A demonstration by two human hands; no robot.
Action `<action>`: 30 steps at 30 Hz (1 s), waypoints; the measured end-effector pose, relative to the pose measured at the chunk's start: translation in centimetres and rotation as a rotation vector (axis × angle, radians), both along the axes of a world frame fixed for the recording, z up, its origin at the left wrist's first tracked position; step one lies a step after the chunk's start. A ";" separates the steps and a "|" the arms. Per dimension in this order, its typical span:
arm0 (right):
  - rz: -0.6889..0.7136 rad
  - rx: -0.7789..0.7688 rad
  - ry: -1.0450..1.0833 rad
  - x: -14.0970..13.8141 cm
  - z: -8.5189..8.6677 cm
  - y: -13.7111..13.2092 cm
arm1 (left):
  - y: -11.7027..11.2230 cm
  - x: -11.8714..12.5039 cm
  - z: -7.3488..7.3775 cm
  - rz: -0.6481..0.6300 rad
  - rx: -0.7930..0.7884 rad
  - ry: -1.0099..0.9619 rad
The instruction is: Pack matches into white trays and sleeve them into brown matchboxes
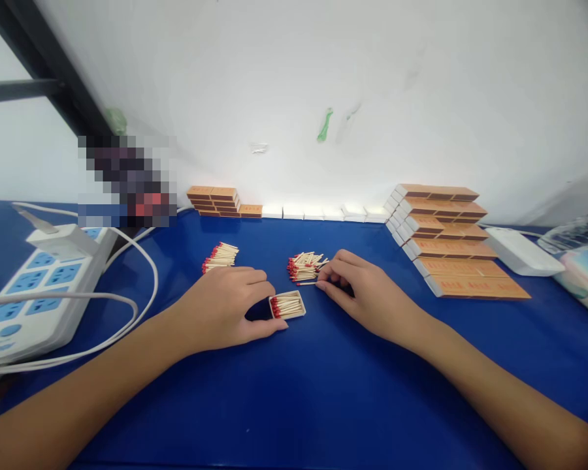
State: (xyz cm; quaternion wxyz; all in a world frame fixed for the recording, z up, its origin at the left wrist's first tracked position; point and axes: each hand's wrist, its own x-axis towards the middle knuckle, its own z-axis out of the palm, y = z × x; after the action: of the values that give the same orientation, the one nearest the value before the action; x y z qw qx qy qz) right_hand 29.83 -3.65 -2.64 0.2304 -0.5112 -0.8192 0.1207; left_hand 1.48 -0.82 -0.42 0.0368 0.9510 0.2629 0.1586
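Here the left hand [230,303] is holding the small open tray [303,304], its thumb lying along the near side and its forefinger meeting the far left corner, so those fingers are bracketing the tray's left end. Inside, a layer of matches [287,305] is lying lengthwise, red heads all pointing left. And over to the tray's right, the right hand [355,281] is pinching! Thumb and forefinger are clamping together on the plain end of a single match [306,283], which is sitting just beyond the tray, head pointing left.

Right behind that, a jumbled pile [306,264] is spreading out beyond the tray, while a neater bundle [221,254] is resting beyond it to the left, partly hidden by the left hand. Farther back from the tray, white pieces [313,213] are lining the wall [274,85], with a short box stack [214,199] standing to its far left and a tall stepped stack [463,248] climbing to its far right. Well left of the tray, a power strip [42,281] is occupying the blue surface [274,398].
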 end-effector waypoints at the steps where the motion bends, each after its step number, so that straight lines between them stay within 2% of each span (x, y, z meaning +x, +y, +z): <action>1: 0.005 0.000 -0.010 0.0 0.0 0.0 | 0.0 0.0 0.0 0.000 -0.002 -0.001; 17: 0.042 0.080 -0.045 -0.8 -0.3 0.0 | -0.2 0.0 0.0 -0.011 0.005 0.010; 30: 0.066 0.106 -0.030 -0.9 -0.3 0.1 | -0.1 0.2 0.4 0.030 -0.087 0.005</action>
State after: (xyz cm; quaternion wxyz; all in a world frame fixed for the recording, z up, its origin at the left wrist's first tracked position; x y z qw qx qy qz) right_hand 28.88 -3.51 -2.94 0.2406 -0.4726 -0.8443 0.0768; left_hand 1.63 -0.96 0.02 0.0752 0.9448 0.2841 0.1451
